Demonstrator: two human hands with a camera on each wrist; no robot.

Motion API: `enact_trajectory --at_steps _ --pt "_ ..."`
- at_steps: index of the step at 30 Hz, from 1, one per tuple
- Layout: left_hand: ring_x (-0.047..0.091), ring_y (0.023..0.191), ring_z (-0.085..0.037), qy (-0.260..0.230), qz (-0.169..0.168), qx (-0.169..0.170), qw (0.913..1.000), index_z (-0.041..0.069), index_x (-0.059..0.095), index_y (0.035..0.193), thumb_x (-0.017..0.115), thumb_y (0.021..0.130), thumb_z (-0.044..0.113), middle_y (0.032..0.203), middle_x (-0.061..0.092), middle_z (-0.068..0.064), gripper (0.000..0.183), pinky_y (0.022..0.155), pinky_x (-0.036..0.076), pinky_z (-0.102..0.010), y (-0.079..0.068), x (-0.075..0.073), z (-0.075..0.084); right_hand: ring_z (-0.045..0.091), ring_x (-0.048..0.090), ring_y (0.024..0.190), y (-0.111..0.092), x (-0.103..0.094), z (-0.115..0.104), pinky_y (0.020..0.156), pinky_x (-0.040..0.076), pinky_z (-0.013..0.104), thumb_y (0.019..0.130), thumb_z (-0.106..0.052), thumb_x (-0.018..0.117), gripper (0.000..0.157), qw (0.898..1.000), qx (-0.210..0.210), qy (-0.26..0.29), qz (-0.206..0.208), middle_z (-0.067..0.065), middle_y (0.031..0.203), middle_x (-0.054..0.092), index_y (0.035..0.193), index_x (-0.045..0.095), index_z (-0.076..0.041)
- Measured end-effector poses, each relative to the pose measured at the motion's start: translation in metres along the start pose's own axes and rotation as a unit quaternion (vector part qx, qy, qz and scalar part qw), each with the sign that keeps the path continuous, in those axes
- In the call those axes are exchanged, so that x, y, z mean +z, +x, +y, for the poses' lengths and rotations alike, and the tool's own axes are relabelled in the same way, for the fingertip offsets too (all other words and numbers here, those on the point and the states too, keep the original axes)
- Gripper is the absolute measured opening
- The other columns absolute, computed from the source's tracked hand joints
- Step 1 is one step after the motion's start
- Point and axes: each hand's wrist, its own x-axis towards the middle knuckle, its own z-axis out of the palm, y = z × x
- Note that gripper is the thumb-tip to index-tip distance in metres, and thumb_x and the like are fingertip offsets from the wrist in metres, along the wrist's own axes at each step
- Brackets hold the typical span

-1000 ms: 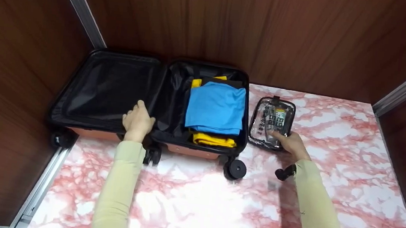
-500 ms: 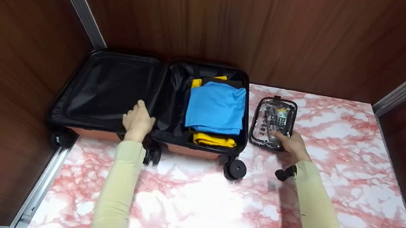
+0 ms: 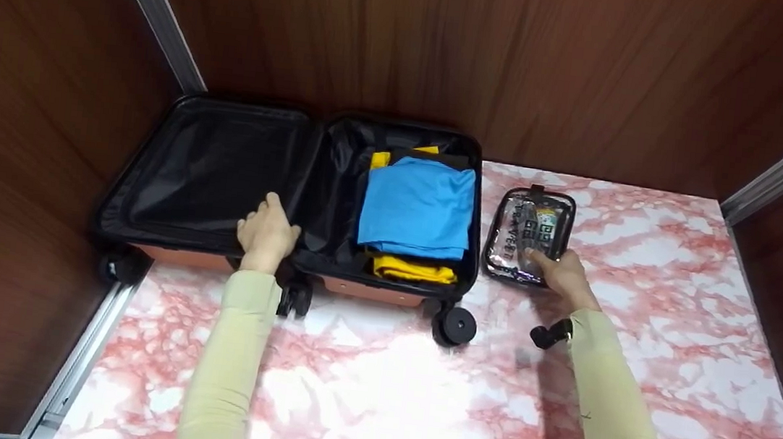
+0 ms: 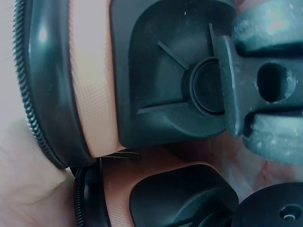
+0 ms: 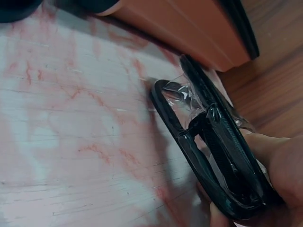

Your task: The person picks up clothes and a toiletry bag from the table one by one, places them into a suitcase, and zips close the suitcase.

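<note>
An orange suitcase (image 3: 366,291) lies spread open with its black-lined halves side by side. Where the halves meet, my left hand (image 3: 266,235) rests on the near rims; its fingertips are hard to make out. In the left wrist view part of that hand (image 4: 28,175) touches the zippered edges (image 4: 47,94). Beside the suitcase my right hand (image 3: 569,278) holds a clear, black-edged toiletry pouch (image 3: 510,235) by its near right corner, thumb on top. Small items show dimly inside it. The right wrist view shows the pouch (image 5: 222,161) held on edge above the floor, its zipper side visible.
Folded blue cloth (image 3: 416,207) lies over yellow cloth (image 3: 415,271) in the right half of the suitcase. Black wheels (image 3: 454,326) stick out at the near side. Wooden panels (image 3: 424,48) stand behind and on both sides of the marbled floor (image 3: 647,275).
The pouch has shifted slightly to the right and its face has tilted a little in my right hand. My left hand stays in place on the suitcase.
</note>
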Motion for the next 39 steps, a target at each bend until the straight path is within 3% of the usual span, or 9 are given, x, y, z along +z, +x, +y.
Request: enact_trajectory --at_steps 13,25,39 --pt "0.045 0.131 -0.046 0.002 -0.001 -0.002 1.0000 0.001 0.023 0.155 0.065 0.100 0.028 0.152 0.043 -0.023 0.074 0.113 0.025 -0.056 -0.0013 -0.0005 0.0006 0.040 0.057 0.109 -0.0026 -0.0004 -0.0014 0.101 0.043 0.052 0.101 -0.044 0.060 0.065 0.997 -0.026 -0.055 0.049 0.034 0.122 0.059 0.125 0.054 0.016" --pt "0.044 0.132 -0.046 0.004 -0.005 0.000 1.0000 0.001 0.022 0.156 0.064 0.101 0.029 0.153 0.041 -0.024 0.075 0.113 0.026 -0.055 -0.0009 -0.0004 0.0002 0.041 0.056 0.114 -0.0038 -0.0004 -0.0010 0.105 0.041 0.050 0.100 -0.045 0.062 0.068 0.998 -0.022 0.005 0.061 0.033 0.126 0.058 0.133 0.051 0.014" --pt "0.044 0.132 -0.046 0.005 -0.005 -0.004 1.0000 0.001 0.024 0.155 0.065 0.100 0.029 0.152 0.042 -0.024 0.074 0.113 0.026 -0.055 0.0003 -0.0003 0.0005 0.034 0.059 0.103 -0.0005 -0.0005 0.0011 0.098 0.045 0.045 0.099 -0.043 0.065 0.059 0.991 -0.010 0.004 0.133 0.027 0.114 0.064 0.124 0.060 0.010"
